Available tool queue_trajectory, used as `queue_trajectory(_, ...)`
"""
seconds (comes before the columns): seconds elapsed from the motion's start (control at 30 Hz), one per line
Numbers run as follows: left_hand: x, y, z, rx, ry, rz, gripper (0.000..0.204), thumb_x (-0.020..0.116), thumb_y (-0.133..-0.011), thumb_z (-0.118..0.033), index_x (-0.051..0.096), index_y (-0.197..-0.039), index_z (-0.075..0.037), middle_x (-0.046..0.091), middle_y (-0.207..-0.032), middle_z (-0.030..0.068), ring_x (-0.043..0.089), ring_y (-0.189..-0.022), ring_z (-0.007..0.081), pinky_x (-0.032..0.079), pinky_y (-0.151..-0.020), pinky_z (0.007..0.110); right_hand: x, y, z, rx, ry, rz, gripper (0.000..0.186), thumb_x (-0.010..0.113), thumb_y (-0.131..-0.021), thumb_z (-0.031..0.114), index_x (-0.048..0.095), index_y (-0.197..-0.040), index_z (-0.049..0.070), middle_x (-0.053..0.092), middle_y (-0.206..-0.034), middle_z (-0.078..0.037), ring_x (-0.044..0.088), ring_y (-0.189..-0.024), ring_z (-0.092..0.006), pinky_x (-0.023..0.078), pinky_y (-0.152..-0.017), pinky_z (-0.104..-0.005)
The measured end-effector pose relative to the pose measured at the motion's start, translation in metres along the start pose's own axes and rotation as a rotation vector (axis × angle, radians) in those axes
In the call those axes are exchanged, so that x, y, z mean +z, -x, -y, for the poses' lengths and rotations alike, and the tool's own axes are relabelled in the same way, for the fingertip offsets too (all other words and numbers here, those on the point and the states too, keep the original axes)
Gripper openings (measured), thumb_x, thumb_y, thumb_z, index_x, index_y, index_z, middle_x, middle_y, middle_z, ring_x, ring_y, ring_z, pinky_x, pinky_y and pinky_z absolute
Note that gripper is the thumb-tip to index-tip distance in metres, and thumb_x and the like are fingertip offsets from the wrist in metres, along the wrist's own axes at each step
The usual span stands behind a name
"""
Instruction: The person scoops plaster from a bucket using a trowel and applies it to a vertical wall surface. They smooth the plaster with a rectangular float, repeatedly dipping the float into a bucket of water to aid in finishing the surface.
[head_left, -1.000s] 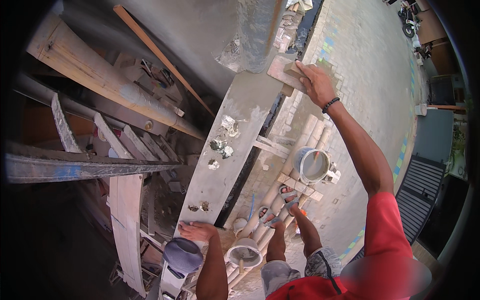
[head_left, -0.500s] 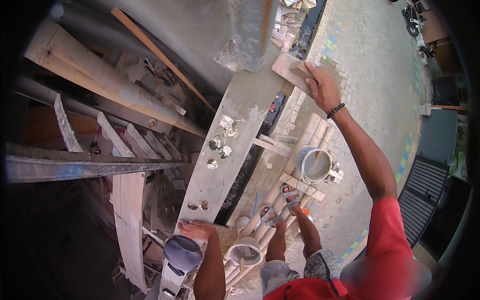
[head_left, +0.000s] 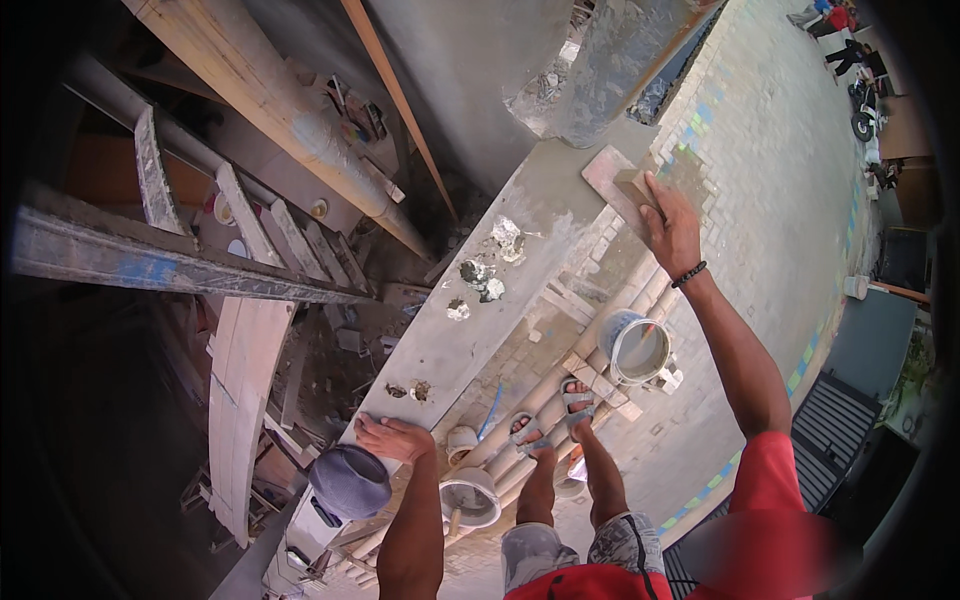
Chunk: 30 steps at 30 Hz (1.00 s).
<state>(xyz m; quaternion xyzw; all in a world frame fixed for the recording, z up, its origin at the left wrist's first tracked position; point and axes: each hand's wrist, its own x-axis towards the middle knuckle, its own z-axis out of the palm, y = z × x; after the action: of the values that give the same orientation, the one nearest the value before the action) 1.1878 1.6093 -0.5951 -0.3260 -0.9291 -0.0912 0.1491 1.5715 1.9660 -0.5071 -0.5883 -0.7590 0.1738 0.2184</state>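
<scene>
My right hand [head_left: 675, 225] grips a flat plastering float [head_left: 612, 182] by its block handle. The float lies at the far right edge of a narrow grey wall top [head_left: 455, 350], close to a plastic sheet [head_left: 612, 85] draped over the far end. My left hand [head_left: 395, 438] rests flat on the near part of that wall top, fingers stretched out and holding nothing. Right beside it sits a dark grey cap [head_left: 348, 482]. White-and-dark patches [head_left: 508, 238] and small holes [head_left: 420, 390] mark the surface between my hands.
I stand on a platform of bamboo poles [head_left: 510, 470]. A bucket of grey mix [head_left: 608, 345] stands ahead of my feet, another bucket [head_left: 490, 512] nearer the wall. A ladder [head_left: 200, 268], a thick bamboo pole [head_left: 270, 90] and debris lie left. Paved street [head_left: 770, 200] stretches right; people [head_left: 850, 50] are far off.
The whole view has turned and shifted. My right hand has drawn the float a little nearer along the wall's edge. My left hand stays on the wall top by the cap.
</scene>
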Motion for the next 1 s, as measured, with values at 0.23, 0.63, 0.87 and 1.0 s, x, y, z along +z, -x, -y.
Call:
queue_trajectory(0.23, -0.009, -0.003, 0.007, -0.065, -0.017, 0.038, 0.047, 0.026, -0.101, -0.034, 0.043, -0.130, -0.001, 0.038, -0.137, 0.0239, 0.036, -0.125, 0.0430, 0.027, -0.101, 0.056, 0.019, 0.010, 0.063, -0.359, -0.174, 0.054, 0.052, 0.061, -0.082, 0.002, 0.051, -0.133, 0.005, 0.058, -0.097, -0.017, 0.055, -0.091, -0.0369, 0.045, -0.085, -0.0417)
queue_trajectory(0.63, -0.013, -0.006, 0.002, -0.084, 0.026, 0.067, 0.043, 0.031, -0.099, -0.027, 0.042, -0.131, 0.000, 0.038, -0.138, 0.0231, 0.034, -0.127, 0.0411, 0.025, -0.103, 0.056, 0.010, 0.007, 0.107, -0.244, -0.238, 0.264, 0.043, 0.062, -0.080, 0.002, 0.060, -0.123, 0.004, 0.062, -0.099, -0.019, 0.061, -0.091, -0.0363, 0.049, -0.081, -0.0403)
queue_trajectory(0.87, -0.014, -0.006, -0.006, -0.094, 0.031, 0.074, 0.041, 0.033, -0.099, -0.024, 0.042, -0.132, -0.003, 0.038, -0.138, 0.0216, 0.034, -0.128, 0.0402, 0.026, -0.103, 0.055, -0.006, -0.130, 0.157, -0.433, 0.241, 0.444, 0.028, 0.057, -0.081, 0.010, 0.068, -0.107, 0.005, 0.068, -0.096, -0.019, 0.064, -0.086, -0.0392, 0.050, -0.082, -0.0451)
queue_trajectory(1.0, -0.012, -0.007, -0.007, -0.087, 0.032, 0.066, 0.041, 0.033, -0.098, -0.024, 0.042, -0.133, -0.004, 0.038, -0.138, 0.0206, 0.035, -0.128, 0.0398, 0.027, -0.103, 0.054, 0.018, -0.168, 0.172, -0.476, 0.429, 0.474, 0.024, 0.056, -0.080, 0.008, 0.069, -0.100, 0.005, 0.068, -0.101, -0.017, 0.062, -0.098, -0.0356, 0.048, -0.090, -0.0419)
